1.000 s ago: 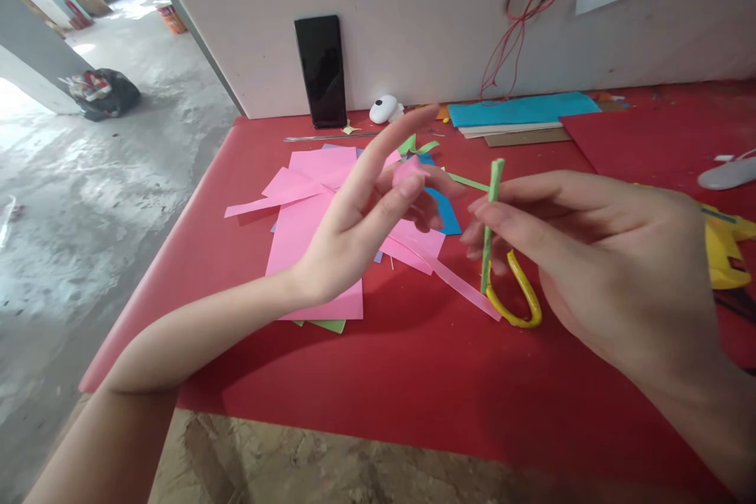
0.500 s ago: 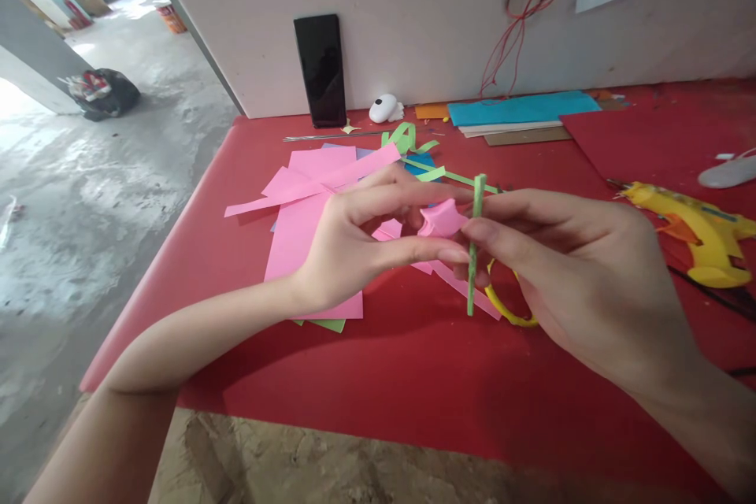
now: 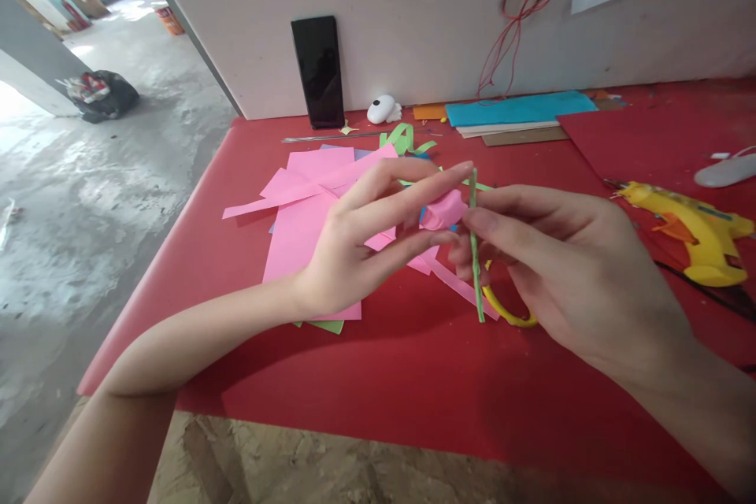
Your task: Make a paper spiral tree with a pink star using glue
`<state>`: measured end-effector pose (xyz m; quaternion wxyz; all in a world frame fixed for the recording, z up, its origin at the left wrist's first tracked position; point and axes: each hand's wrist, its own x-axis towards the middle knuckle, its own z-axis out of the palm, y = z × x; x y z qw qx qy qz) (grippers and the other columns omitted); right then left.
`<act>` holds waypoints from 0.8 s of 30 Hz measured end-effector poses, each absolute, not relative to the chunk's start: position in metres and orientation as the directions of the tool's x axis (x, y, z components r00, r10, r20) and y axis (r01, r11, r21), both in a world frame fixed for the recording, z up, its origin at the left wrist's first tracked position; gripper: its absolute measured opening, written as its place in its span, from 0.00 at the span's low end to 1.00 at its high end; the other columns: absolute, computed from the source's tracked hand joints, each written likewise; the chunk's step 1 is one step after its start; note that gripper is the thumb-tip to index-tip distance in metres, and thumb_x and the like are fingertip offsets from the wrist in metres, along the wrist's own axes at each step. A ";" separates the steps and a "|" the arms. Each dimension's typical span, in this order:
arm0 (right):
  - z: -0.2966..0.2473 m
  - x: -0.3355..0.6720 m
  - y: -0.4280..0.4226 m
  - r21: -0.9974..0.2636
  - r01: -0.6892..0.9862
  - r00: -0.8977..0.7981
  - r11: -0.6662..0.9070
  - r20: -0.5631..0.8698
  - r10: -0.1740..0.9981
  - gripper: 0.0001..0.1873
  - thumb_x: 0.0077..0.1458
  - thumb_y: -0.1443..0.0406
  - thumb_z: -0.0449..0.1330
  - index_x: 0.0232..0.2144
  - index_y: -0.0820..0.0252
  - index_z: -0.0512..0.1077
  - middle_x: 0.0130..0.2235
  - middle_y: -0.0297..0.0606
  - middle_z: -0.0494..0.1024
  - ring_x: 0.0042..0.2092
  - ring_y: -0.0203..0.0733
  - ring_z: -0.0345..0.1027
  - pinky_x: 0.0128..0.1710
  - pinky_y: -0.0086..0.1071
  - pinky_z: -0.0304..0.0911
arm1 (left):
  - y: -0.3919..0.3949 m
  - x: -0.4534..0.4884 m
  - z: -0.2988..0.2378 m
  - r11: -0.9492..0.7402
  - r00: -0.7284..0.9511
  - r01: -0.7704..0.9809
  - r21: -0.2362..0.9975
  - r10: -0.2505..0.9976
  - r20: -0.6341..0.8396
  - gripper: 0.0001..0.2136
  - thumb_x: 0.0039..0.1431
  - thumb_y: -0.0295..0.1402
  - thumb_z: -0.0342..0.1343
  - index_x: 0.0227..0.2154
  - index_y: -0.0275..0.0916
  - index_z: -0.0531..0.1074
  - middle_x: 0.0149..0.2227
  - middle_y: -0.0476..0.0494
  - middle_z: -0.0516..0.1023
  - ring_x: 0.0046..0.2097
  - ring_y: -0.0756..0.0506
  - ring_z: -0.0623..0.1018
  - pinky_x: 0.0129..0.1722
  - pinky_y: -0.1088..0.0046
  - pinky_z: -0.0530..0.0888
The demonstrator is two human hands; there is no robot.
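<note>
My right hand (image 3: 561, 268) pinches a thin green paper stick (image 3: 474, 252), held nearly upright above the red table cover (image 3: 413, 378). My left hand (image 3: 366, 236) holds a small folded pink paper piece (image 3: 442, 210) between its fingers, pressed against the top of the stick. The fingertips of both hands meet there. Beneath the hands lie pink paper sheets and strips (image 3: 301, 228). A pair of yellow-handled scissors (image 3: 511, 315) lies under my right hand, mostly hidden.
A yellow glue gun (image 3: 691, 228) lies at the right. A black phone (image 3: 319, 71) leans on the back wall beside a small white object (image 3: 381, 109). Green paper strips (image 3: 407, 140) and a stack of blue and brown sheets (image 3: 520, 114) lie behind. The table's left edge drops to the floor.
My left hand swung from raised, open fingers to bringing the pink piece against the stick. The stick moved slightly left and tilted as both hands closed together.
</note>
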<state>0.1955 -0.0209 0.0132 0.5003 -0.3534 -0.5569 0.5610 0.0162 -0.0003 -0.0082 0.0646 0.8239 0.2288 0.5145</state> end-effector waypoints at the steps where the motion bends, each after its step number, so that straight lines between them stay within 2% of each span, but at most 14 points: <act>1: 0.013 0.195 -0.021 -0.980 -0.179 -0.255 0.089 0.134 0.958 0.03 0.47 0.61 0.70 0.28 0.49 0.82 0.23 0.29 0.77 0.22 0.30 0.70 0.20 0.20 0.67 | 0.000 0.016 -0.008 -0.894 0.367 0.317 0.316 0.423 0.828 0.17 0.65 0.32 0.54 0.55 0.50 0.68 0.41 0.48 0.77 0.40 0.49 0.78 0.34 0.72 0.78; 6: 0.013 0.193 -0.020 -0.976 -0.217 -0.287 -0.028 0.037 0.957 0.06 0.44 0.61 0.72 0.27 0.53 0.81 0.23 0.30 0.78 0.22 0.30 0.70 0.19 0.20 0.65 | 0.002 0.012 -0.001 -0.925 0.406 0.323 0.200 0.327 0.854 0.14 0.63 0.32 0.57 0.51 0.46 0.71 0.38 0.50 0.78 0.39 0.51 0.79 0.32 0.77 0.77; 9: 0.012 0.193 -0.018 -0.972 -0.234 -0.283 -0.010 0.059 0.957 0.06 0.44 0.60 0.72 0.26 0.52 0.81 0.24 0.30 0.79 0.21 0.30 0.70 0.18 0.21 0.65 | 0.003 0.009 0.003 -0.916 0.410 0.353 0.189 0.333 0.849 0.12 0.62 0.32 0.58 0.48 0.45 0.73 0.37 0.49 0.78 0.38 0.51 0.79 0.34 0.75 0.78; 13: 0.009 0.195 -0.017 -0.974 -0.173 -0.239 0.144 0.184 0.953 0.02 0.51 0.63 0.67 0.27 0.52 0.80 0.25 0.28 0.79 0.24 0.30 0.72 0.23 0.22 0.69 | 0.007 0.006 0.001 -0.882 0.428 0.446 0.155 0.362 0.828 0.08 0.62 0.32 0.57 0.44 0.44 0.76 0.39 0.47 0.80 0.40 0.49 0.80 0.36 0.72 0.79; 16: 0.007 0.195 -0.019 -0.936 -0.016 -0.106 0.351 0.351 0.931 0.03 0.53 0.66 0.65 0.29 0.53 0.79 0.27 0.28 0.80 0.30 0.29 0.74 0.30 0.21 0.71 | 0.011 0.006 -0.003 -0.893 0.435 0.427 0.146 0.344 0.833 0.10 0.62 0.27 0.56 0.46 0.40 0.75 0.37 0.48 0.81 0.39 0.52 0.80 0.36 0.76 0.78; 20: 0.005 0.192 -0.018 -0.787 0.211 -0.099 0.580 0.573 0.813 0.08 0.58 0.70 0.57 0.32 0.53 0.75 0.29 0.28 0.77 0.30 0.28 0.70 0.31 0.22 0.68 | 0.013 0.006 -0.006 -0.908 0.469 0.406 0.100 0.301 0.830 0.12 0.61 0.25 0.55 0.46 0.39 0.74 0.35 0.49 0.79 0.37 0.53 0.79 0.35 0.78 0.77; 24: 0.001 0.194 -0.011 -0.637 0.299 -0.177 0.711 0.695 0.697 0.08 0.54 0.71 0.61 0.33 0.52 0.73 0.29 0.28 0.71 0.28 0.29 0.61 0.28 0.24 0.63 | 0.012 0.007 -0.007 -0.874 0.517 0.485 0.009 0.295 0.804 0.10 0.60 0.26 0.56 0.44 0.38 0.74 0.33 0.49 0.78 0.33 0.52 0.76 0.33 0.75 0.74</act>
